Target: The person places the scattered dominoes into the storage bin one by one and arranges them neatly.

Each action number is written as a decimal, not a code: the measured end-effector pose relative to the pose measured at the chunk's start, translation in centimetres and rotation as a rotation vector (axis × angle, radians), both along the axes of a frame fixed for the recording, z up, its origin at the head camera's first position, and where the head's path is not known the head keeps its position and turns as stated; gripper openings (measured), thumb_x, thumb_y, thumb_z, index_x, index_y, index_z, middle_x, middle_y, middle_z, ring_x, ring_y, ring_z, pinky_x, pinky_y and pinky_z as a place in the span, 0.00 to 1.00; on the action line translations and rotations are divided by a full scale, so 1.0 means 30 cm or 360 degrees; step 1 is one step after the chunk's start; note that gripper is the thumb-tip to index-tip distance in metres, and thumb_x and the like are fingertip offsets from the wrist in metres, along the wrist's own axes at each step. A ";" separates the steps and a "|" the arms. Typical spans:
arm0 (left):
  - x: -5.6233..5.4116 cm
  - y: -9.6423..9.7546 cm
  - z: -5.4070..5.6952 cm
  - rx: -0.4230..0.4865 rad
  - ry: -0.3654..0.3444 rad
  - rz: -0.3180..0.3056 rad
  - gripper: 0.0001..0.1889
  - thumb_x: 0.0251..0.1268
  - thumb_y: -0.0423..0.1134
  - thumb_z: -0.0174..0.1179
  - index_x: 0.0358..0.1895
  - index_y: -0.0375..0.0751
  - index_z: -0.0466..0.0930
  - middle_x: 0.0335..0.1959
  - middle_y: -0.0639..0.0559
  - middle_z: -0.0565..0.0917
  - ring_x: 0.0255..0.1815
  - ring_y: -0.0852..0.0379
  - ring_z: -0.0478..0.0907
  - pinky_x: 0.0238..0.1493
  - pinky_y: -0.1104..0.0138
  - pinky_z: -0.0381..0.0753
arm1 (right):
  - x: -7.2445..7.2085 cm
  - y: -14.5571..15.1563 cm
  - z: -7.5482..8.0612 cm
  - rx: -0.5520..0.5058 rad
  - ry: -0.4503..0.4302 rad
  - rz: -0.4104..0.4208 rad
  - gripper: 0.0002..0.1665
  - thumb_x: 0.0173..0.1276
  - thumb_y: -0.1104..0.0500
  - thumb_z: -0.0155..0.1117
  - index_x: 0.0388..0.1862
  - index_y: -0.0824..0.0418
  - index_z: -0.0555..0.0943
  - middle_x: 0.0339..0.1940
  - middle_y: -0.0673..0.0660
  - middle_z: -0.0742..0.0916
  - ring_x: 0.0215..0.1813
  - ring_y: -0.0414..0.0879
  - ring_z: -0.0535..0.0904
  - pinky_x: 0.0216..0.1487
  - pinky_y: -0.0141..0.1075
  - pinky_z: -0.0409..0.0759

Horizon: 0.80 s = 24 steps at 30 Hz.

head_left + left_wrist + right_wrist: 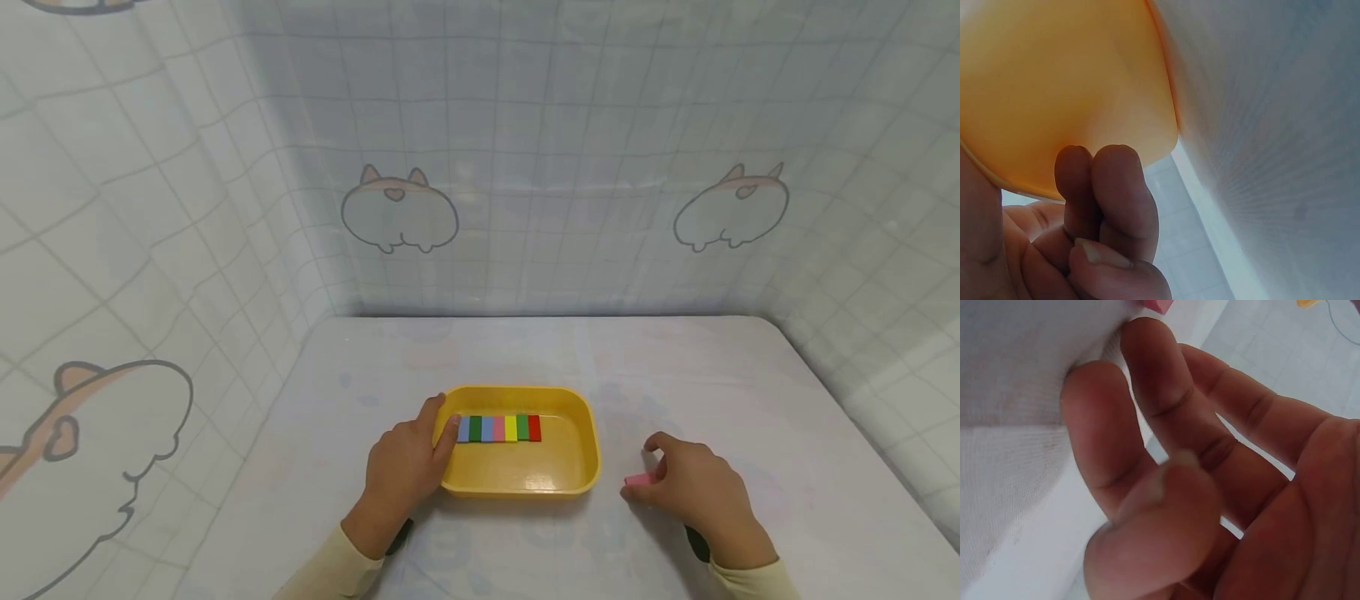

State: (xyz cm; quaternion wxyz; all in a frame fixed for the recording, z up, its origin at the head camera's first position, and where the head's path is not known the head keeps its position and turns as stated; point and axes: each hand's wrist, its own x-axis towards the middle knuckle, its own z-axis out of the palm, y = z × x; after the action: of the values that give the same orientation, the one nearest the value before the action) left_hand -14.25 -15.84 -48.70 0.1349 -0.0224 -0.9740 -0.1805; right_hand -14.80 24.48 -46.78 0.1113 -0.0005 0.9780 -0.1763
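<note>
My left hand [405, 462] grips the left rim of a yellow tray [517, 492], thumb over the inside and fingers outside. The left wrist view shows the tray's outer wall [1079, 75] against the curled fingers. Inside the tray, several colored blocks stand in one row, running from a blue block [464, 429] at the left to a red block [534, 428] at the right. To the right of the tray, my right hand [693, 487] is over a pink block [640, 479] on the table, thumb and fingers spread around it. In the right wrist view, the pink block [1157, 305] shows just past the fingertips.
A pale cloth covers the table [675, 375]. Behind it and at both sides hang white grid-patterned curtains [555, 183] with cartoon animals printed on them. A small orange thing [1307, 302] and a thin cord appear in the right wrist view's corner.
</note>
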 end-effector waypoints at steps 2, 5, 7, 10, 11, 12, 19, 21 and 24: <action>0.001 0.001 0.001 0.0008 -0.0011 0.0005 0.30 0.82 0.64 0.47 0.73 0.51 0.74 0.16 0.56 0.72 0.17 0.56 0.70 0.16 0.62 0.68 | -0.003 0.000 0.001 -0.0002 -0.0006 0.0002 0.52 0.40 0.23 0.84 0.56 0.53 0.82 0.29 0.47 0.83 0.29 0.46 0.76 0.28 0.42 0.75; 0.002 0.002 0.004 0.0018 -0.0033 0.0010 0.30 0.82 0.65 0.47 0.73 0.51 0.74 0.16 0.56 0.72 0.17 0.56 0.70 0.16 0.62 0.68 | -0.006 -0.003 0.003 0.0001 -0.0042 -0.0006 0.50 0.41 0.25 0.85 0.56 0.53 0.82 0.29 0.47 0.83 0.29 0.46 0.77 0.29 0.42 0.76; 0.002 0.001 0.006 0.0017 -0.0034 0.0007 0.31 0.82 0.65 0.46 0.73 0.51 0.73 0.16 0.55 0.72 0.17 0.56 0.70 0.16 0.62 0.68 | -0.006 -0.006 0.004 0.0000 -0.0066 -0.0015 0.50 0.42 0.26 0.85 0.56 0.54 0.82 0.29 0.47 0.83 0.29 0.46 0.77 0.29 0.42 0.77; 0.001 -0.001 0.006 0.0002 -0.0027 0.0004 0.31 0.82 0.65 0.46 0.73 0.50 0.73 0.16 0.55 0.72 0.16 0.55 0.70 0.15 0.62 0.68 | -0.007 -0.011 0.009 -0.0017 -0.0085 -0.0024 0.48 0.43 0.28 0.86 0.56 0.54 0.82 0.30 0.48 0.84 0.30 0.46 0.77 0.30 0.42 0.77; 0.001 -0.001 0.006 -0.0003 -0.0020 0.0001 0.30 0.82 0.65 0.47 0.73 0.49 0.74 0.15 0.55 0.71 0.16 0.55 0.69 0.15 0.62 0.68 | -0.008 -0.011 0.009 -0.0024 -0.0082 -0.0023 0.47 0.43 0.29 0.86 0.56 0.54 0.82 0.30 0.48 0.84 0.30 0.46 0.77 0.30 0.42 0.77; 0.001 -0.002 0.006 -0.0007 -0.0014 -0.0002 0.30 0.82 0.65 0.47 0.73 0.49 0.74 0.15 0.55 0.71 0.16 0.55 0.69 0.15 0.62 0.68 | -0.008 -0.012 0.009 -0.0032 -0.0074 -0.0020 0.46 0.44 0.29 0.86 0.55 0.54 0.83 0.30 0.47 0.84 0.30 0.46 0.77 0.30 0.42 0.77; 0.001 0.001 0.004 -0.0004 0.0006 -0.0011 0.31 0.82 0.65 0.47 0.73 0.48 0.74 0.15 0.56 0.71 0.16 0.56 0.68 0.15 0.63 0.67 | -0.006 -0.007 0.011 -0.0056 -0.0038 0.0014 0.42 0.46 0.32 0.87 0.53 0.53 0.83 0.30 0.45 0.85 0.30 0.44 0.78 0.30 0.42 0.76; 0.001 0.003 0.003 -0.0003 0.0010 -0.0009 0.30 0.82 0.64 0.47 0.72 0.48 0.74 0.15 0.56 0.70 0.16 0.56 0.68 0.15 0.63 0.67 | -0.006 -0.006 0.012 -0.0062 -0.0032 0.0020 0.40 0.46 0.33 0.87 0.52 0.52 0.84 0.30 0.44 0.85 0.30 0.43 0.78 0.29 0.42 0.75; -0.002 0.008 0.001 -0.0006 -0.0005 0.0003 0.30 0.82 0.64 0.47 0.73 0.49 0.74 0.15 0.56 0.69 0.15 0.56 0.67 0.15 0.63 0.66 | -0.006 -0.003 0.014 -0.0070 -0.0036 0.0029 0.39 0.46 0.33 0.88 0.51 0.51 0.84 0.30 0.43 0.85 0.30 0.43 0.79 0.29 0.42 0.75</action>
State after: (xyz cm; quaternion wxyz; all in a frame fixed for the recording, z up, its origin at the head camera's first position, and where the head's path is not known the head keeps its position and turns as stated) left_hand -14.31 -15.61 -48.68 0.1336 -0.0215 -0.9746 -0.1786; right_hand -14.98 24.40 -46.36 0.1238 -0.0101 0.9725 -0.1968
